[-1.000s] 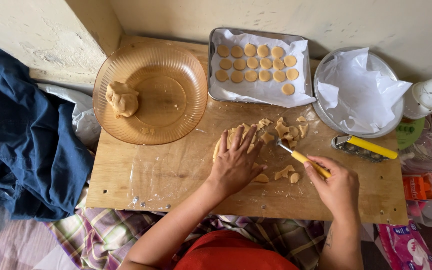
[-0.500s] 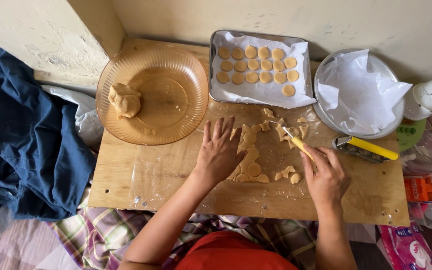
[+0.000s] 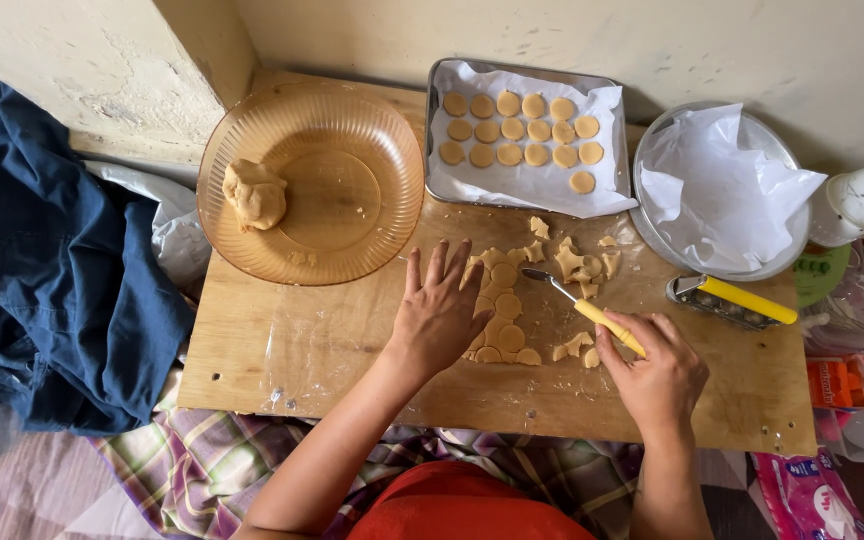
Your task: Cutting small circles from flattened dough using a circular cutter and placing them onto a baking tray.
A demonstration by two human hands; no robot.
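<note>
Orange carton (image 3: 836,381) beside right hand (image 3: 658,372) holding knife (image 3: 584,309)

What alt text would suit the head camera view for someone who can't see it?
A left hand presses flat on cut dough rounds on a wooden board while the right hand holds a yellow-handled knife. Behind sit a tray of rounds and an amber bowl.

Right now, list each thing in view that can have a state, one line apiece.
Left hand: open, flat on the rolled dough.
Right hand: closed around a yellow-handled knife, blade tip at the dough.
Rolled dough: cut into rounds, scraps beside it.
Amber bowl: holds one dough lump.
Rectangular tray: paper-lined, partly filled with rounds.
Round tray: lined with crumpled paper only.
Grater: lying flat, untouched.
</note>
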